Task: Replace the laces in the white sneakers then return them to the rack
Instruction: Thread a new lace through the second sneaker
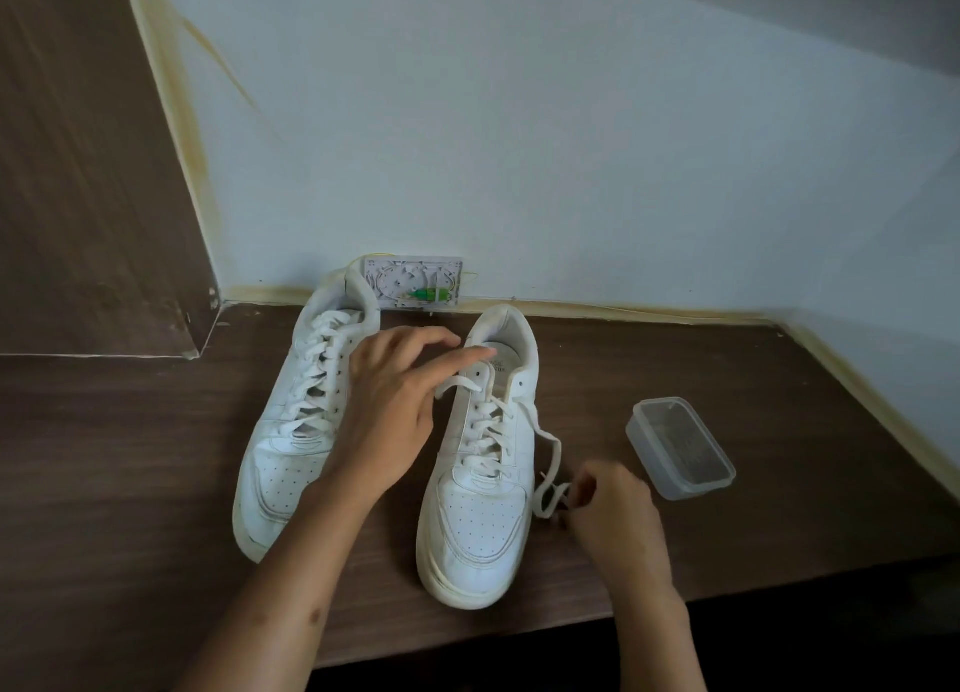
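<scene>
Against pale wall (571, 119), dark wooden tabletop (130, 457)

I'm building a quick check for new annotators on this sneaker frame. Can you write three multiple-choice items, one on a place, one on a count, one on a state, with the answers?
1. Where is the clear plastic container?
A. right of both sneakers
B. between the sneakers
C. on the wall

2. How many white sneakers are on the table?
A. one
B. two
C. three

3. What is the right hand doing?
A. lying flat on the table
B. lifting the container
C. pinching the loose lace end

Answers: 1 A, it sits beyond the right sneaker. 2 B, the left sneaker and the right one lie side by side. 3 C, its fingers close on the lace beside the right sneaker's toe.
</scene>
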The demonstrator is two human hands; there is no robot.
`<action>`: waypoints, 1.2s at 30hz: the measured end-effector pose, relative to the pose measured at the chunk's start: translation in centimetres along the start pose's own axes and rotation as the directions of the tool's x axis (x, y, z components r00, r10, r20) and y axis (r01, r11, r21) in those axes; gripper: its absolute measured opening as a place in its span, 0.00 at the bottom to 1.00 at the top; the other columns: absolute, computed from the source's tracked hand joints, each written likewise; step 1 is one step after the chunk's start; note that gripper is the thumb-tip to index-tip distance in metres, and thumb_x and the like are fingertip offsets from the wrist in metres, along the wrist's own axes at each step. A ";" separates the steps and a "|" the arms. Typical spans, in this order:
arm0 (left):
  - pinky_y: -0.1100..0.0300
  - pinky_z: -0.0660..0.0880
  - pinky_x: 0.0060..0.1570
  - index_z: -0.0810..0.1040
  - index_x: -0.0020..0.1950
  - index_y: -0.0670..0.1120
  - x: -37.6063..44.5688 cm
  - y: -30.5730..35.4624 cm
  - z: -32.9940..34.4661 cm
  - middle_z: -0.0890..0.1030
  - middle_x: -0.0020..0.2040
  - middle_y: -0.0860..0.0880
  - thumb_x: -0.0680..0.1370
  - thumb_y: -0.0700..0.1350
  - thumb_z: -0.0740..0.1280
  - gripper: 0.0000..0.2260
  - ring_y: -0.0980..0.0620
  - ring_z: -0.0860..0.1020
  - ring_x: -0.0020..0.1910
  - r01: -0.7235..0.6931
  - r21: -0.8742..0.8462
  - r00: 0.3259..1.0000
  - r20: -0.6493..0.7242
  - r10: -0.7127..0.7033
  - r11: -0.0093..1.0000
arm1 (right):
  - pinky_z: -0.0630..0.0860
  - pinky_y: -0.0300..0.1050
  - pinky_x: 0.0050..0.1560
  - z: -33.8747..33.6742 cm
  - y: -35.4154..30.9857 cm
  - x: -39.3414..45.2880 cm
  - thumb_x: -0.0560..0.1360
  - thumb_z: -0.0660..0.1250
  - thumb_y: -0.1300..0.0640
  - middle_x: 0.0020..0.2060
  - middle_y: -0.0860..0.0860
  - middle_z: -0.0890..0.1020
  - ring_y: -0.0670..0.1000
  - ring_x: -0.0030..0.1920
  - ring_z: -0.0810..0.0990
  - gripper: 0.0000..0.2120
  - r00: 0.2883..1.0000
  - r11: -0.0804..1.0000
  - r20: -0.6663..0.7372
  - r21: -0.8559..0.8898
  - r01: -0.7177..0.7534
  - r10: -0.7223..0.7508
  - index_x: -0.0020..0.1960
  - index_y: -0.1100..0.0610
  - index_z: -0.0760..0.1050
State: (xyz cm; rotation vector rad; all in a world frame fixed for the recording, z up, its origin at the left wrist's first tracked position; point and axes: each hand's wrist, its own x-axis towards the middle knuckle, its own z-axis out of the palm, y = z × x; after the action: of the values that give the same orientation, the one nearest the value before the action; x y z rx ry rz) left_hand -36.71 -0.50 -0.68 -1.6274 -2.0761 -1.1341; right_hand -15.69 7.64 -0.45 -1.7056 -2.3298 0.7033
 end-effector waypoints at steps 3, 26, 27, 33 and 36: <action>0.49 0.65 0.62 0.68 0.70 0.65 -0.3 0.0 0.7 0.73 0.64 0.55 0.74 0.33 0.63 0.32 0.47 0.70 0.61 0.008 0.021 0.994 0.106 -0.011 1.000 | 0.71 0.41 0.41 -0.2 0.2 0.0 0.69 0.76 0.59 0.46 0.47 0.79 0.47 0.45 0.78 0.10 0.996 1.000 0.085 0.015 -0.015 0.013 0.46 0.48 0.80; 0.49 0.77 0.48 0.73 0.65 0.59 -0.3 -0.3 1.4 0.71 0.56 0.58 0.82 0.46 0.59 0.14 0.57 0.78 0.47 0.128 -0.262 0.978 0.196 -0.077 0.957 | 0.76 0.33 0.51 -4.8 0.8 -0.4 0.77 0.67 0.63 0.45 0.47 0.87 0.40 0.49 0.83 0.08 0.984 0.618 -0.061 0.772 0.151 -0.165 0.48 0.54 0.84; 0.48 0.77 0.48 0.73 0.65 0.59 -0.3 -0.3 1.4 0.71 0.56 0.59 0.82 0.46 0.59 0.14 0.56 0.78 0.48 0.134 -0.264 0.976 0.203 -0.081 0.955 | 0.76 0.32 0.49 -4.7 0.8 -0.3 0.77 0.66 0.64 0.46 0.47 0.87 0.40 0.49 0.82 0.09 0.984 0.595 -0.063 0.790 0.149 -0.164 0.50 0.56 0.83; 0.47 0.77 0.50 0.71 0.66 0.61 -0.3 -0.1 1.3 0.69 0.57 0.60 0.82 0.51 0.55 0.14 0.56 0.78 0.50 0.142 -0.277 0.969 0.233 -0.077 0.950 | 0.72 0.45 0.52 -5.0 1.6 0.5 0.74 0.69 0.57 0.48 0.53 0.86 0.50 0.48 0.80 0.07 0.988 0.481 0.082 0.877 -0.008 -0.133 0.46 0.58 0.85; 0.48 0.78 0.49 0.71 0.66 0.61 -0.4 -0.1 1.3 0.69 0.58 0.60 0.82 0.52 0.54 0.14 0.56 0.78 0.50 0.141 -0.276 0.970 0.233 -0.077 0.951 | 0.79 0.39 0.47 -5.8 2.2 0.4 0.61 0.80 0.48 0.45 0.53 0.85 0.49 0.46 0.81 0.19 0.961 0.252 0.145 0.964 -0.084 -0.237 0.46 0.58 0.86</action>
State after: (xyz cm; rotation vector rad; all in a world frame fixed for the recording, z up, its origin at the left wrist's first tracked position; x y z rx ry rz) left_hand -36.39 0.10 -1.83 -1.8652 -2.2467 -1.4121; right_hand -11.60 10.12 3.50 -0.8527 -1.3250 1.9185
